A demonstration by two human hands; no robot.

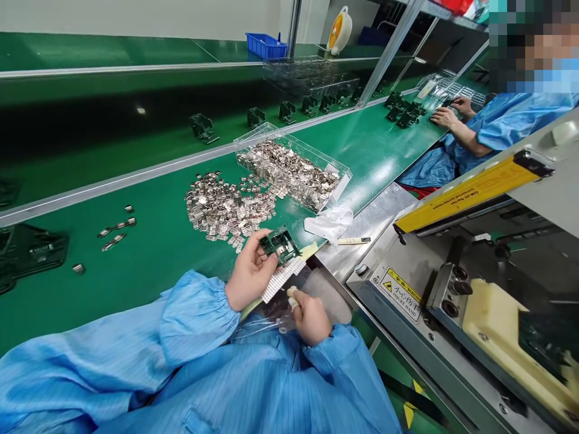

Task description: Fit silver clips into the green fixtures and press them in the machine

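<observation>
My left hand (pixel 254 268) is closed around a dark green plastic housing (pixel 283 246), holding it up over the table's near edge. A pale metal piece shows inside the housing. Just below it lies a sheet of small white labels (pixel 284 279), partly covered by my left hand. Beside that sheet is my right hand (pixel 311 316), its fingers curled and pinched, with cream finger cots (pixel 293 296) on the tips. Whatever sits between those fingertips is too small to make out. Clear plastic film (pixel 266 325) lies under the sheet, near my lap.
Small metal parts (pixel 226 205) lie heaped beside a clear bin (pixel 341 187) full of more. A white cloth (pixel 330 223) rests near the metal press (pixel 411 289) at right. Several housings (pixel 256 117) line the back belt. A co-worker's hands (pixel 446 114) handle parts at far right.
</observation>
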